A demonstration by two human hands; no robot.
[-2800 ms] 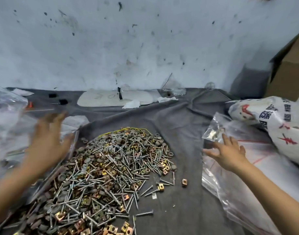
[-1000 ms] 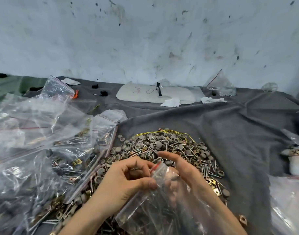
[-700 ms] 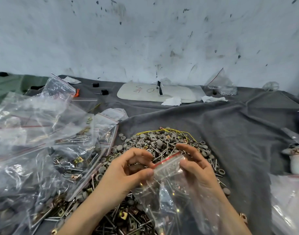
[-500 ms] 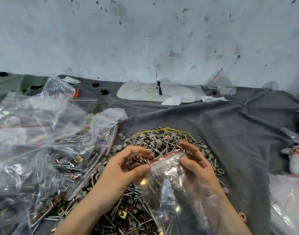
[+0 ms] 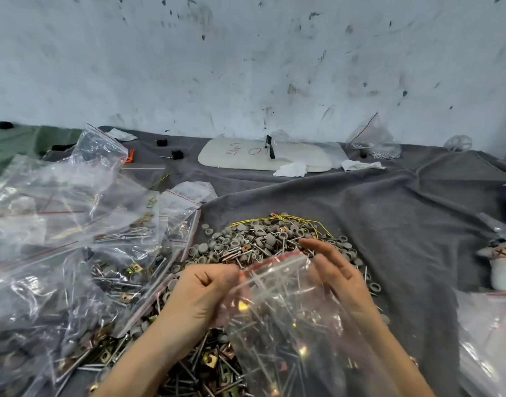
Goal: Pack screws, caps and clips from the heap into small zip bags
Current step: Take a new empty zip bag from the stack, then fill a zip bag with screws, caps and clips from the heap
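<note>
Progress, by my reckoning, is fair but far from the end: the zip bag (image 5: 289, 316) I hold just above the near side of the heap (image 5: 263, 245) has its mouth unsealed, and I cannot tell whether the screws seen through its film lie inside it or in the heap beneath. It is clear, crinkled and glinting; a red strip (image 5: 272, 258) runs along the mouth, tilted, its right end higher; the body sags down toward me. My left hand (image 5: 200, 296) has its fingers curled and pinches the left end of that strip; my right hand (image 5: 336, 277) is at the right end, partly behind the film, fingers nearly straight. Whether its thumb pinches the plastic I cannot tell. The two hands are apart, with the bag's mouth between them.

Plenty is left in the heap: grey round caps (image 5: 240, 242) crowd its far side; long screws (image 5: 234, 255) and brassy square clips (image 5: 210, 359) lie mixed nearer me; a yellow wire (image 5: 292, 219) loops over the far edge (no part of the job, I'd guess). To my left, filled bags (image 5: 74, 239) are piled against the heap, screws and clips showing inside; that is the done share. More plastic bags (image 5: 489, 348) lie at the right edge. All of it rests on a grey cloth (image 5: 403, 224); at the back, by the stained wall (image 5: 246, 67), lie a white pad (image 5: 231, 160) with writing on it and another bag (image 5: 372, 138).
</note>
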